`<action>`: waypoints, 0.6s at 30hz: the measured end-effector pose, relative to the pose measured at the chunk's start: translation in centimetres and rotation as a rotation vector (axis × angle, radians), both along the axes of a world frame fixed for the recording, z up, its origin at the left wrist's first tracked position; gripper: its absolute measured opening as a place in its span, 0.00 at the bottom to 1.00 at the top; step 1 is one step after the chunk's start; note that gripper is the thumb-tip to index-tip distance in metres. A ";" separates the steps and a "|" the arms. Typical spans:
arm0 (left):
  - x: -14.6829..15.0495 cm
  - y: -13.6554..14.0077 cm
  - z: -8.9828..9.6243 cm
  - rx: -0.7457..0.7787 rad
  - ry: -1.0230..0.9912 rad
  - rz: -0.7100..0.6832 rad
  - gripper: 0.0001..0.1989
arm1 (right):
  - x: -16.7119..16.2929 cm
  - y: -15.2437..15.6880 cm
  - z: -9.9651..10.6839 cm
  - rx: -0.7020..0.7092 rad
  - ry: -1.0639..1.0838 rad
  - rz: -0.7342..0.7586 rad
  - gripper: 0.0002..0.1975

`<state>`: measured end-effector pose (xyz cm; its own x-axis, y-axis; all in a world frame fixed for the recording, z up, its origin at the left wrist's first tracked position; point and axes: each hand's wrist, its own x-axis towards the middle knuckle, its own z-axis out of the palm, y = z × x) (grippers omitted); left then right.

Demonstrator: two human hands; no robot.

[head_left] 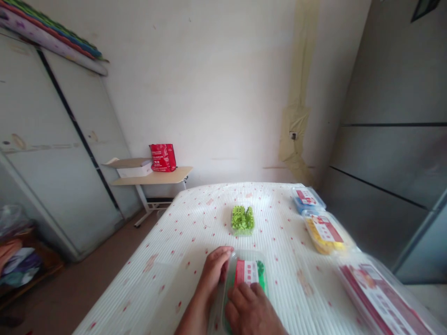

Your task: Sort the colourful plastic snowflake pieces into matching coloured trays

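Note:
In front of me on the covered table lies a clear plastic container [262,257] with green pieces inside and a red-and-white label [248,271] on top. My left hand [213,266] is closed along its left side, fingers bent at the far left corner. Over the near half, my right hand [250,307] rests with curled fingers at the lower edge of the label. Its fingertips are tucked under, so what they grip is hidden. Farther back stands a clear box of light-green pieces [242,219], apart from both hands.
Along the right edge sit a container with blue contents [307,199], one with yellow contents [324,231] and a larger red-labelled pack [380,291]. The table's cover [188,242] is white with red spots. A side table [164,177] at back left bears a red bag [163,158].

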<state>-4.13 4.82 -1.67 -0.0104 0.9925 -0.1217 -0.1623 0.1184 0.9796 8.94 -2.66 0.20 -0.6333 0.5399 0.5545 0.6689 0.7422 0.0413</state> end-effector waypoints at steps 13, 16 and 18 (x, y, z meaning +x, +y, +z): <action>0.2 -0.4 0.3 -0.001 -0.003 0.058 0.16 | 4.6 2.4 2.3 -0.230 -0.080 -0.511 0.12; 0.3 -0.4 0.2 0.007 -0.011 0.057 0.16 | 5.9 4.8 2.9 -0.267 -0.090 -0.623 0.15; 0.3 -0.3 0.0 0.014 -0.013 0.054 0.16 | 6.5 6.6 3.1 -0.267 -0.096 -0.680 0.16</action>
